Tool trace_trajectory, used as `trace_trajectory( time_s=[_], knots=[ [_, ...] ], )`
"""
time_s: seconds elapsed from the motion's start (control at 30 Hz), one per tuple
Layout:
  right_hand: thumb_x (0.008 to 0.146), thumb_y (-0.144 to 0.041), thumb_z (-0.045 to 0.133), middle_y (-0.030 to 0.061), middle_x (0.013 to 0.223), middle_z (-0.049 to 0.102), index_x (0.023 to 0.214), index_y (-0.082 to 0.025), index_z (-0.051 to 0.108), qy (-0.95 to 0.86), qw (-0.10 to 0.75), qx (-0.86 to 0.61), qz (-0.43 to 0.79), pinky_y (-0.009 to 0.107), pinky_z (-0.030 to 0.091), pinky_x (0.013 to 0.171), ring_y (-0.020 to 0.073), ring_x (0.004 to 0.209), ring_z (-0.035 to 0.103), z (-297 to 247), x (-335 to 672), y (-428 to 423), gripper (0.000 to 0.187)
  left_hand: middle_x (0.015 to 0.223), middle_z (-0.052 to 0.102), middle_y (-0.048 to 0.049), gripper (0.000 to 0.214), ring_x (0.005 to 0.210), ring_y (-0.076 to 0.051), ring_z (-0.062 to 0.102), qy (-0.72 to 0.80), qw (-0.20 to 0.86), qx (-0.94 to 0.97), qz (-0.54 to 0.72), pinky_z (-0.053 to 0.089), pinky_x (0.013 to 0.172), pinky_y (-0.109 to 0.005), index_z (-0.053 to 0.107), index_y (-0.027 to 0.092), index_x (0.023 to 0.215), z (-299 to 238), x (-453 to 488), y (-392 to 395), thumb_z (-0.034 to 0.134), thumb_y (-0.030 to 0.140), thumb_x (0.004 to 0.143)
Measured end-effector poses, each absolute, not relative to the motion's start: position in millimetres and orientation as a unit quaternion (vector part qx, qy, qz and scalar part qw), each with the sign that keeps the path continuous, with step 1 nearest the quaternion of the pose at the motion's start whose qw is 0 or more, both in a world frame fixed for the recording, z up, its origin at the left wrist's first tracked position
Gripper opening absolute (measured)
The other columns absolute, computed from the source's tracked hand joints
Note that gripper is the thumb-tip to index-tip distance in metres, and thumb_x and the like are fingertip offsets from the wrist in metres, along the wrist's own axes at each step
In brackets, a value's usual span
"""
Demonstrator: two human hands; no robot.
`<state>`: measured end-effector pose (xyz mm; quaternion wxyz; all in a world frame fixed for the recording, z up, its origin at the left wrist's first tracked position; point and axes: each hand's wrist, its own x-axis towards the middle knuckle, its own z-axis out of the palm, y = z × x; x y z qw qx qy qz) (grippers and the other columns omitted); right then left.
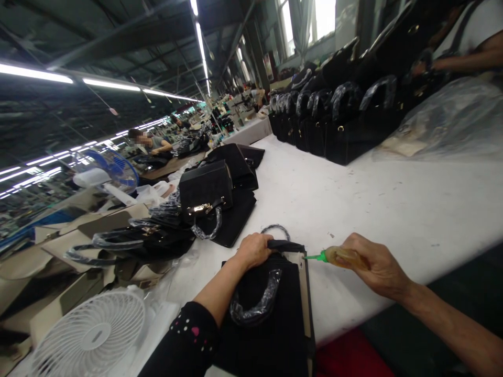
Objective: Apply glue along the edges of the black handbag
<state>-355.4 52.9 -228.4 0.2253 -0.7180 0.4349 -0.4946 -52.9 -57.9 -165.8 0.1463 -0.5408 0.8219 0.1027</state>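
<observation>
A black handbag (271,298) lies in front of me on the white table, its handle (257,311) wrapped in clear plastic. At its upper edge my left hand (254,250) grips a black flap (286,245), with the fingertips partly hidden. The bag's right side stands open and shows a pale inner edge (302,277). My right hand (371,264) is closed round a small squeeze bottle (341,256) of amber liquid. Its thin green nozzle (316,256) points left and touches or nearly touches the pale edge near the top corner.
Several black handbags (206,191) are piled left of the work. A row of upright bags (334,128) lines the far side, beside clear plastic sheeting (448,120) and a co-worker's arm (467,62). A white fan (94,335) stands near left, by open cartons (74,283).
</observation>
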Motion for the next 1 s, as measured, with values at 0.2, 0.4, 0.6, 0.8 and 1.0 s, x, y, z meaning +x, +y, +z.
trace_trajectory(
  time_s=[0.2,0.4,0.6,0.8,1.0],
  knots=[
    [0.098,-0.033,0.063,0.0010,0.074,0.060,0.086,-0.024,0.066,0.448,0.234,-0.708,-0.494,0.032,0.045,0.057,0.0167,0.061,0.057,-231.8,-356.3,49.8,0.016,0.092,0.076,-0.0059,0.022,0.094,-0.028,0.072,0.822,0.145,-0.542,0.102,0.051,0.076,-0.033,0.075,0.028,0.097,-165.1,-54.1,-56.5,0.064,0.046,0.092],
    [0.098,-0.031,0.064,0.0023,0.077,0.062,0.091,-0.024,0.067,0.449,0.195,-0.719,-0.494,0.033,0.046,0.060,0.0178,0.064,0.059,-233.7,-357.5,51.0,0.011,0.092,0.076,-0.0059,0.023,0.093,-0.028,0.072,0.821,0.145,-0.542,0.101,0.050,0.075,-0.033,0.074,0.027,0.096,-166.3,-53.6,-57.1,0.064,0.047,0.091],
    [0.098,-0.027,0.063,0.0013,0.077,0.062,0.093,-0.024,0.066,0.441,0.171,-0.734,-0.487,0.031,0.045,0.059,0.0166,0.063,0.058,-233.9,-354.4,51.6,0.006,0.095,0.077,-0.0060,0.023,0.095,-0.028,0.072,0.823,0.145,-0.540,0.100,0.051,0.077,-0.032,0.074,0.028,0.097,-167.3,-54.1,-56.6,0.064,0.047,0.092],
    [0.100,-0.026,0.062,0.0009,0.078,0.060,0.095,-0.025,0.062,0.438,0.156,-0.743,-0.482,0.031,0.045,0.060,0.0159,0.064,0.058,-235.0,-351.2,53.1,0.005,0.097,0.077,-0.0074,0.023,0.098,-0.030,0.072,0.823,0.145,-0.541,0.100,0.052,0.079,-0.035,0.074,0.027,0.097,-166.8,-54.9,-55.7,0.063,0.047,0.091],
    [0.101,-0.035,0.062,-0.0003,0.074,0.056,0.087,-0.023,0.061,0.463,0.178,-0.738,-0.457,0.031,0.043,0.057,0.0145,0.059,0.055,-229.7,-359.6,51.1,0.018,0.096,0.078,-0.0075,0.023,0.098,-0.031,0.073,0.826,0.145,-0.536,0.100,0.052,0.078,-0.036,0.074,0.027,0.095,-166.0,-55.4,-54.7,0.063,0.047,0.091]
  ],
)
